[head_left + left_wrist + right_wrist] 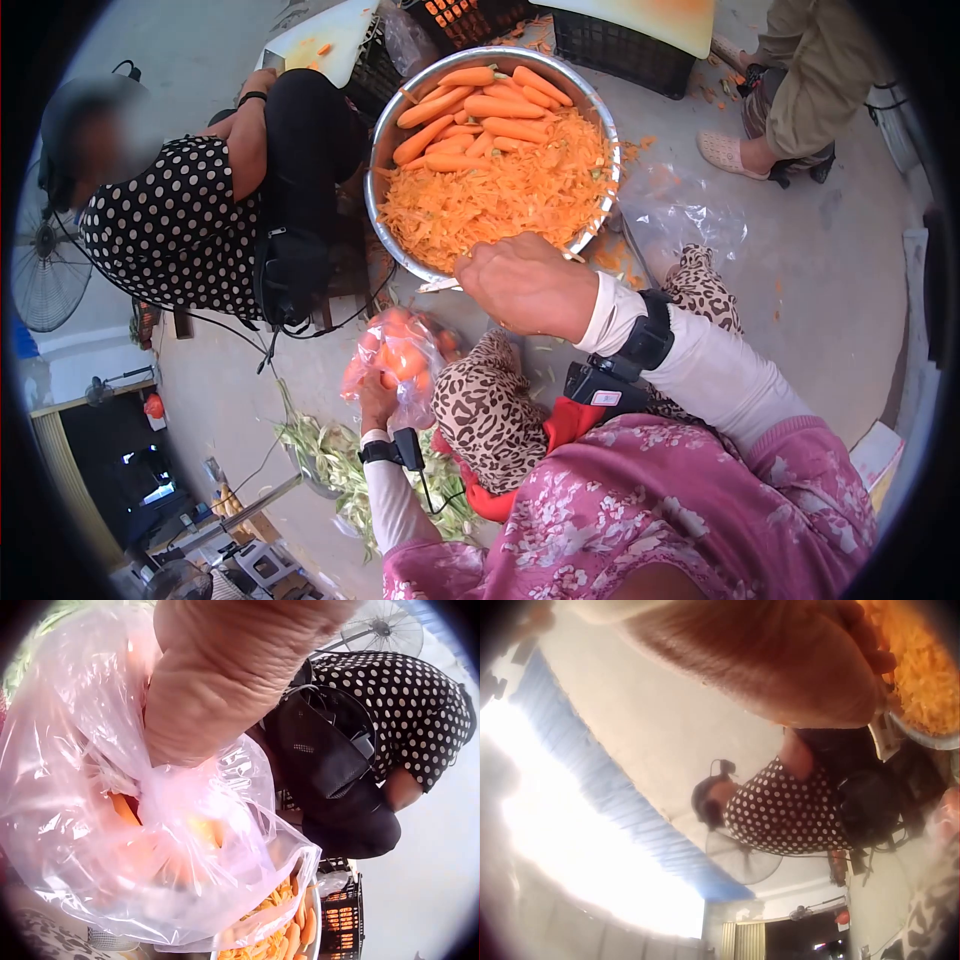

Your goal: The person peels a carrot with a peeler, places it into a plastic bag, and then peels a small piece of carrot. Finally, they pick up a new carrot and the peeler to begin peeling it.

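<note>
My left hand [377, 402] grips a clear plastic bag [425, 365] with round orange-red pieces inside. In the left wrist view the bag's gathered film [154, 787] bunches under the heel of the hand, and the fingertips are hidden. My right hand [530, 285], fingers curled, is at the near rim of a large metal basin [612, 150]. A thin, pale tool [440, 285] sticks out from this fist; its kind cannot be made out. The basin holds whole peeled carrots [515, 128] at the back and a heap of orange shreds [500, 195] in front.
A person in a polka-dot top [170, 210] sits at the left, and another person's legs [800, 110] are at the upper right. Black crates [625, 50] stand behind the basin. Pale green husks [340, 470] lie on the floor, with a loose plastic sheet [690, 215] at the right.
</note>
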The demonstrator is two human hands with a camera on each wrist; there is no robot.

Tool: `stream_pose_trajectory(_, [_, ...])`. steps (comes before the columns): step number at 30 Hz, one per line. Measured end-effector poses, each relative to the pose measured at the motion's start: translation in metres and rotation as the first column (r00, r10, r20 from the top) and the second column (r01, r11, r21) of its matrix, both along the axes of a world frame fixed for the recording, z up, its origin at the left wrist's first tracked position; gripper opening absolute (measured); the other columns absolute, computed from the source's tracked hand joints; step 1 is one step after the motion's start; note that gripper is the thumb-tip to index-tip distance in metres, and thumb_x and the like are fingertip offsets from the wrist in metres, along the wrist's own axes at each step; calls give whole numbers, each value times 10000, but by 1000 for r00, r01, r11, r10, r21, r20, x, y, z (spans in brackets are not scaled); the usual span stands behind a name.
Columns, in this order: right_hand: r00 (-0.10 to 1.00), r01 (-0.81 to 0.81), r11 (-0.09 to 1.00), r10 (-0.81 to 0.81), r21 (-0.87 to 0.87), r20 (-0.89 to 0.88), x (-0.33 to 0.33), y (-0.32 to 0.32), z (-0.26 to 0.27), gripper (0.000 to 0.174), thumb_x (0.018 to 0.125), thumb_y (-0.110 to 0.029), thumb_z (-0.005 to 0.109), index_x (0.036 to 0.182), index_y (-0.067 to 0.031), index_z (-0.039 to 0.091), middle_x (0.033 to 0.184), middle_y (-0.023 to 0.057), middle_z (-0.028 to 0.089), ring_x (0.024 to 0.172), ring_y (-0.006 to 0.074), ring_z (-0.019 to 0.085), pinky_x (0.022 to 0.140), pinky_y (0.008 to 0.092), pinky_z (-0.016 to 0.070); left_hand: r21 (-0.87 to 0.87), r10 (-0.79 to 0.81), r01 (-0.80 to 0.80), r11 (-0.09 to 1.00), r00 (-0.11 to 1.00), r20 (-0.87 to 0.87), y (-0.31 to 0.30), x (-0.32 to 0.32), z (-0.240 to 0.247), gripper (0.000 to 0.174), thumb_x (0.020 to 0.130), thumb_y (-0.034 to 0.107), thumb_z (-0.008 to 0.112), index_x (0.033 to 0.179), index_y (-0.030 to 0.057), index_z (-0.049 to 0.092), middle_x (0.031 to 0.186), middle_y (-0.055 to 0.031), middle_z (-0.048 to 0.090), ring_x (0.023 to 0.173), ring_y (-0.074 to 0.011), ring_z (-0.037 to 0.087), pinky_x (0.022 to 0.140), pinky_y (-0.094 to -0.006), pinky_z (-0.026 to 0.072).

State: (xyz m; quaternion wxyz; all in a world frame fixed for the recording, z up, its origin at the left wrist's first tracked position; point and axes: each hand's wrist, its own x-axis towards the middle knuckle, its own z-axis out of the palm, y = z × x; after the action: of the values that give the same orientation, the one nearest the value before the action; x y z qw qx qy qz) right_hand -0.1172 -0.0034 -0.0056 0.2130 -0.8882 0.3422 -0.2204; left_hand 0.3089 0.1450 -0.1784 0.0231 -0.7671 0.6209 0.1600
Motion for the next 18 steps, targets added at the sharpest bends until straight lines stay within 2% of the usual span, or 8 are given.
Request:
stream_pose_trajectory(2, [1000,1,999,-1,-40,21,1,1,-2,149,767,-95,511,866,2,566,777,167,627,709,319,640,600,405,497,-71,-127,122,990,990,-62,-7,5,0,311,772,259,617,955,8,617,895,-249,633,842,-414,604,767,-484,479])
stream_pose_trajectory(3, [1000,-1,999,1,-35,25,2,1,-2,149,767,-95,511,866,2,566,777,167,627,709,319,640,600,405,497,-65,-124,120,991,991,-58,-7,7,0,311,772,259,617,955,8,617,895,-249,633,842,-414,604,767,-484,479])
stream_pose_trajectory(5, [1000,8,999,-8,-46,-2,1,2,-1,147,766,-98,514,864,-1,566,777,168,627,711,317,642,600,406,498,53,-80,77,996,995,62,-16,-12,27,238,766,207,594,886,8,646,904,-232,631,860,-407,598,765,-490,476])
stream_pose_trajectory(9, [1000,11,1000,-12,-9,-22,2,1,0,147,766,-101,514,862,-3,568,780,164,628,715,321,644,605,408,500,45,-87,80,996,981,173,-18,-32,62,219,770,189,562,862,14,656,899,-208,635,838,-388,611,754,-483,487])
stream_pose_trajectory(14, [1000,-4,1000,5,10,-28,1,2,4,135,748,-90,536,848,-8,574,784,172,633,727,330,644,620,421,501,114,-33,-11,993,928,372,-20,-42,91,240,786,229,546,857,34,666,881,-175,646,800,-348,636,727,-449,512])
stream_pose_trajectory(18, [994,-21,997,28,76,-106,3,-2,6,129,732,-75,548,840,-10,579,795,178,636,750,340,641,628,431,497,121,62,-118,986,918,391,-19,-55,128,323,700,326,669,852,41,669,883,-193,652,816,-366,635,725,-443,513])
